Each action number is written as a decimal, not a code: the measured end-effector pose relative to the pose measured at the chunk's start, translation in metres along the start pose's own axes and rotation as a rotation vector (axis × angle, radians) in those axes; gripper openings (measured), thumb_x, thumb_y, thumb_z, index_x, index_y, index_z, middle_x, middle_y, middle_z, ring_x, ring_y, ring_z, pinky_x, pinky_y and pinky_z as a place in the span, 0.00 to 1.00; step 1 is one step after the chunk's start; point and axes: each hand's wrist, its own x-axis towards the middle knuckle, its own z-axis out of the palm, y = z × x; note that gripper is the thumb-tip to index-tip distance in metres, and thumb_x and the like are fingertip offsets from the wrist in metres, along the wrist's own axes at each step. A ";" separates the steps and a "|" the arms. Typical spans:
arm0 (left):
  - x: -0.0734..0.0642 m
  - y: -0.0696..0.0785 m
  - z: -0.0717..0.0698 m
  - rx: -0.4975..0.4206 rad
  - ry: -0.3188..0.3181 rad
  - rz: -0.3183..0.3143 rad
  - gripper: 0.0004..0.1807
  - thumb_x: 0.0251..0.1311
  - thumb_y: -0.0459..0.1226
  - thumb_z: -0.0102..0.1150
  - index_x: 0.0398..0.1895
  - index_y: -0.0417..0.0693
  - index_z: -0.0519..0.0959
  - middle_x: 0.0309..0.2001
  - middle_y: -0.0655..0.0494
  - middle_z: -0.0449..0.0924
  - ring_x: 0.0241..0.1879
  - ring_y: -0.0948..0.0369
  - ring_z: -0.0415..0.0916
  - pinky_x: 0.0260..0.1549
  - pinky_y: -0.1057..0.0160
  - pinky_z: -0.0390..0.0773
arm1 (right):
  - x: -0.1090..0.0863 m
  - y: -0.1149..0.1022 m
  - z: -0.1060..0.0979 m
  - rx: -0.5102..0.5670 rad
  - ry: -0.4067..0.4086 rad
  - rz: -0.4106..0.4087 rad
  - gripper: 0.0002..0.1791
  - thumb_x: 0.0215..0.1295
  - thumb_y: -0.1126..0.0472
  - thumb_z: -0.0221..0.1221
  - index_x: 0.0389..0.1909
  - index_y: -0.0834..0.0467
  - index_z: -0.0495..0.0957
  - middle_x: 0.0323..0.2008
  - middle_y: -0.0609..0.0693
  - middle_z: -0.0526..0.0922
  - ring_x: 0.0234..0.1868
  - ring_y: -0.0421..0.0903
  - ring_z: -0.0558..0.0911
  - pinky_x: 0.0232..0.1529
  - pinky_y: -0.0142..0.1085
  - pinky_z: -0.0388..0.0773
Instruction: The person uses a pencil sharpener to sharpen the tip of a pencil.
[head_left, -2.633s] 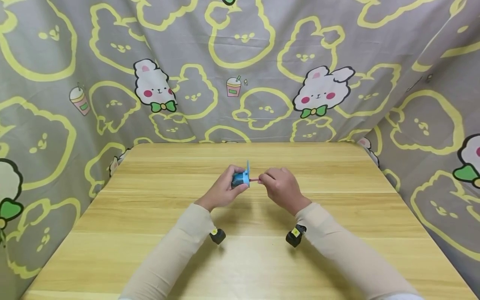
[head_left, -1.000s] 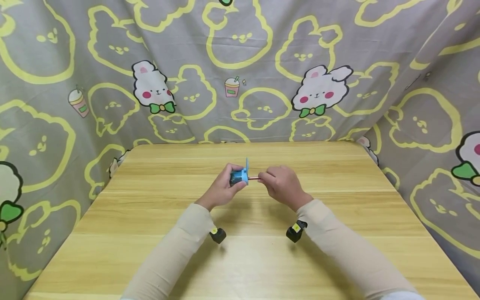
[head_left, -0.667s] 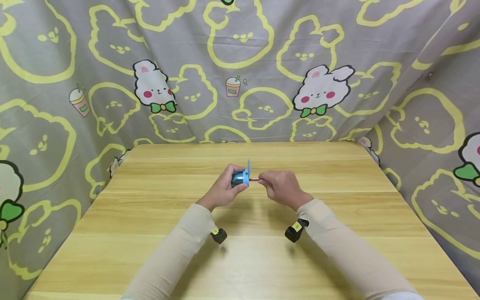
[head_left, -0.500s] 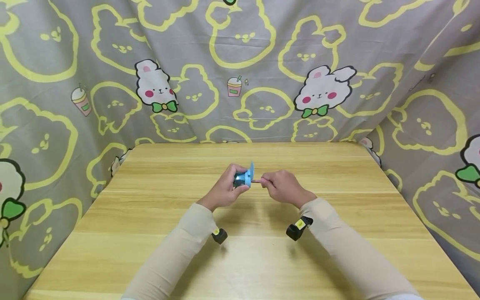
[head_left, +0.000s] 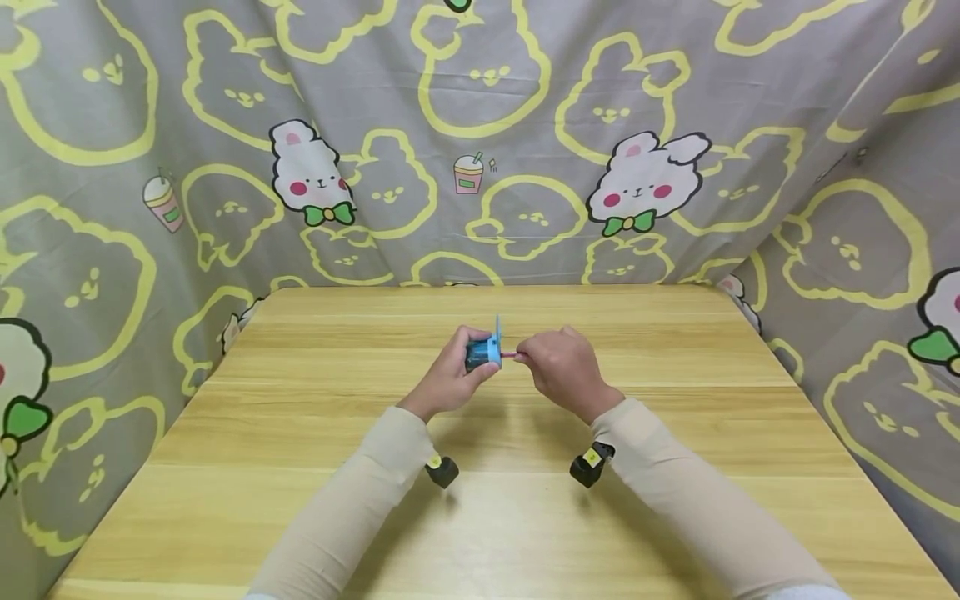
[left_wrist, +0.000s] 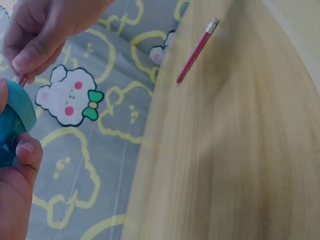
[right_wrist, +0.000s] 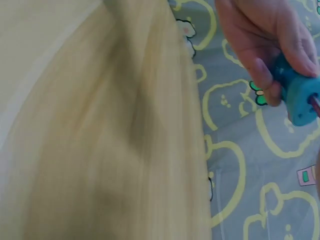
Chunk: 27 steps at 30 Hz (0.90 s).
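Note:
My left hand (head_left: 447, 377) grips a blue pencil sharpener (head_left: 482, 355) with a dark see-through body, held above the table. Its light-blue flap (head_left: 498, 327) stands raised. A red pencil (head_left: 509, 355) has its tip end in the sharpener's hole, and my right hand (head_left: 564, 367) pinches it close to the sharpener, hiding most of its length. The right wrist view catches the sharpener's face (right_wrist: 301, 102) with the pencil (right_wrist: 315, 104) entering it. In the left wrist view, the right thumb and fingers (left_wrist: 37, 52) close on the pencil beside the sharpener's rim (left_wrist: 22, 102).
Another red pencil (left_wrist: 196, 52) with a metal-banded end lies on the wooden table (head_left: 480, 533), seen in the left wrist view only. A patterned grey curtain (head_left: 517, 150) hangs behind the table and along its sides. Each wrist carries a small black camera (head_left: 442, 472).
My right hand has twisted back and forth around the pencil, its knuckles lower half a second ago and raised now. The sharpener's flap has swung slightly; the left hand keeps its grip.

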 end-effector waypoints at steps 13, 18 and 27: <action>0.006 -0.028 0.003 0.062 0.002 0.059 0.23 0.60 0.29 0.53 0.55 0.33 0.57 0.53 0.37 0.62 0.48 0.50 0.68 0.44 0.59 0.72 | 0.004 -0.006 -0.005 0.073 -0.197 0.103 0.11 0.62 0.58 0.56 0.20 0.54 0.75 0.11 0.40 0.68 0.10 0.35 0.60 0.09 0.29 0.54; 0.007 -0.028 0.003 0.092 0.003 0.100 0.22 0.59 0.31 0.55 0.53 0.37 0.58 0.53 0.42 0.62 0.49 0.53 0.68 0.46 0.60 0.72 | 0.007 -0.002 -0.011 0.278 -0.372 0.206 0.20 0.70 0.54 0.45 0.19 0.56 0.73 0.12 0.40 0.66 0.12 0.35 0.61 0.14 0.30 0.61; 0.006 -0.029 0.001 -0.028 0.033 -0.007 0.22 0.62 0.35 0.52 0.56 0.40 0.58 0.52 0.43 0.64 0.47 0.54 0.69 0.43 0.60 0.73 | 0.006 0.005 -0.013 0.413 -0.212 0.201 0.06 0.55 0.63 0.64 0.32 0.57 0.76 0.28 0.44 0.75 0.26 0.39 0.71 0.26 0.31 0.72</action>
